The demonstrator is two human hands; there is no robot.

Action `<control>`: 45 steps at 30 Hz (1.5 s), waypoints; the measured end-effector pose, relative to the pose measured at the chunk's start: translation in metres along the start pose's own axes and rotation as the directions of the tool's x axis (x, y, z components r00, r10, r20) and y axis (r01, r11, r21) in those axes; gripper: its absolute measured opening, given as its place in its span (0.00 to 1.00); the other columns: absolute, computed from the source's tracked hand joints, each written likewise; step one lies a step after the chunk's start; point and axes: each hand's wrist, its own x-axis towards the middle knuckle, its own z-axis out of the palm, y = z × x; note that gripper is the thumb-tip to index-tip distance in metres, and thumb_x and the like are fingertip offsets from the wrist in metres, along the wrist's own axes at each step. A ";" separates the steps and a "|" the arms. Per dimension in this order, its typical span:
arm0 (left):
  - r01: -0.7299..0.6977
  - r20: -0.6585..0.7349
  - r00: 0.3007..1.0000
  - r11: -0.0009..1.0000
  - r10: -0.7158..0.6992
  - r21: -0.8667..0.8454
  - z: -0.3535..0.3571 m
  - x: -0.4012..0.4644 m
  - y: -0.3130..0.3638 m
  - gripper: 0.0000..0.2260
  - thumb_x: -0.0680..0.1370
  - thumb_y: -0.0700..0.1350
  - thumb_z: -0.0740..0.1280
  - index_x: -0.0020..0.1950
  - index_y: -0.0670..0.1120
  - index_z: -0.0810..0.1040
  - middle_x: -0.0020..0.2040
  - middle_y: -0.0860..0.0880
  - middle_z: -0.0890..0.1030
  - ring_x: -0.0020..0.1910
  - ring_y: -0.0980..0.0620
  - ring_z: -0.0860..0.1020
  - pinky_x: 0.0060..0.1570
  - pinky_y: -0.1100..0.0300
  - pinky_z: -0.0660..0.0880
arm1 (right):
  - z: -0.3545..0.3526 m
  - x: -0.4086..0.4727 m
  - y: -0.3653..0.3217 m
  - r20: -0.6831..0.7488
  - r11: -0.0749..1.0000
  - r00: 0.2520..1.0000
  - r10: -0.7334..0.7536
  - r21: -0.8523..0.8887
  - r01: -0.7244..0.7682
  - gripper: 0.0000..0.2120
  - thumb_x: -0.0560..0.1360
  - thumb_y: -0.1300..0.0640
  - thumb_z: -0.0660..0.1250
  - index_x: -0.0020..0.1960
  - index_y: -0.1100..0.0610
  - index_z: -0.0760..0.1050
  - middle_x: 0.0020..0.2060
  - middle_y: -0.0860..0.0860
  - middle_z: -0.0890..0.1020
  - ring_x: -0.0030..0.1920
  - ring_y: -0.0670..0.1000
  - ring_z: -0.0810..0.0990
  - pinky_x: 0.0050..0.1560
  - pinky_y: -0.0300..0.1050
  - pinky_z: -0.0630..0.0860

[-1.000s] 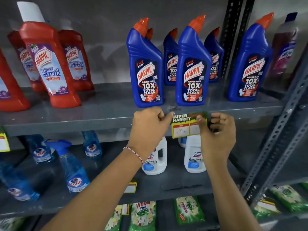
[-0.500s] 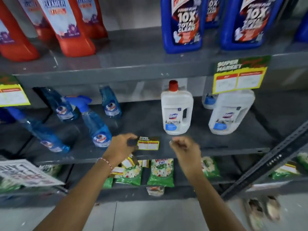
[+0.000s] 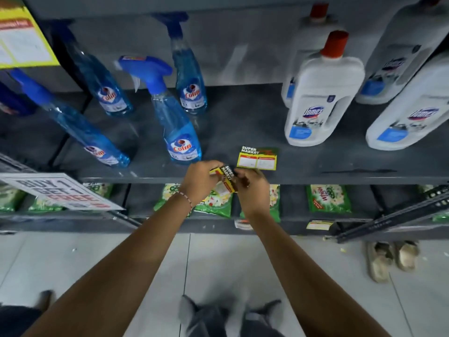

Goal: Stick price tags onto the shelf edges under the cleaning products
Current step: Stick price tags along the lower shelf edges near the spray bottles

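Note:
A yellow and green price tag [image 3: 226, 178] is pinched between my left hand [image 3: 200, 180] and my right hand [image 3: 251, 187], tilted, just in front of the grey shelf edge [image 3: 340, 178]. A second price tag [image 3: 258, 158] lies flat on the shelf just behind my right hand. Blue Colin spray bottles [image 3: 181, 132] stand on the shelf to the left, white Domex bottles [image 3: 318, 93] to the right. Another tag [image 3: 21, 37] hangs from the shelf above at top left.
A "Buy 1 Get 1 Free" sign [image 3: 58, 190] juts out at the left. Green detergent packets [image 3: 328, 198] fill the shelf below. A slotted metal upright [image 3: 393, 220] leans at the right. A pair of sandals [image 3: 391, 256] lies on the tiled floor.
My view dropped from the Harpic shelf, where a tag was pressed onto the edge, to the shelf below. Both hands came down and picked a tag up from that shelf.

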 end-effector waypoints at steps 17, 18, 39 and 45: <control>0.065 -0.023 0.997 0.965 -0.073 -0.253 0.007 -0.040 -0.024 0.05 0.74 0.40 0.71 0.49 0.43 0.85 0.41 0.51 0.84 0.36 0.64 0.79 0.40 0.76 0.71 | 0.005 -0.034 0.017 -0.023 0.994 0.995 -0.101 0.030 0.101 0.07 0.70 0.67 0.74 0.47 0.60 0.85 0.47 0.52 0.83 0.48 0.41 0.77 0.50 0.21 0.68; 0.077 -0.034 0.995 0.962 -0.089 -0.263 0.005 -0.046 -0.029 0.05 0.74 0.41 0.72 0.49 0.42 0.84 0.41 0.50 0.84 0.37 0.62 0.79 0.41 0.75 0.72 | 0.007 -0.040 0.017 -0.001 0.994 0.996 -0.091 0.064 0.091 0.08 0.70 0.68 0.73 0.48 0.59 0.85 0.46 0.51 0.84 0.48 0.40 0.78 0.50 0.24 0.71; 0.360 -0.241 0.734 0.665 -0.635 -0.655 -0.081 -0.065 -0.168 0.10 0.71 0.48 0.75 0.37 0.42 0.81 0.29 0.54 0.78 0.28 0.62 0.72 0.32 0.66 0.69 | 0.159 -0.042 -0.106 0.128 0.998 0.992 0.012 0.055 -0.019 0.05 0.74 0.61 0.71 0.49 0.56 0.82 0.44 0.50 0.86 0.43 0.47 0.82 0.48 0.42 0.80; 0.381 -0.233 0.755 0.700 -0.613 -0.604 -0.079 -0.056 -0.175 0.13 0.71 0.52 0.74 0.39 0.42 0.80 0.33 0.48 0.80 0.32 0.54 0.75 0.36 0.59 0.72 | 0.168 -0.043 -0.106 0.060 0.997 0.998 0.021 0.069 -0.025 0.04 0.74 0.61 0.72 0.48 0.56 0.82 0.43 0.49 0.85 0.40 0.43 0.80 0.41 0.28 0.73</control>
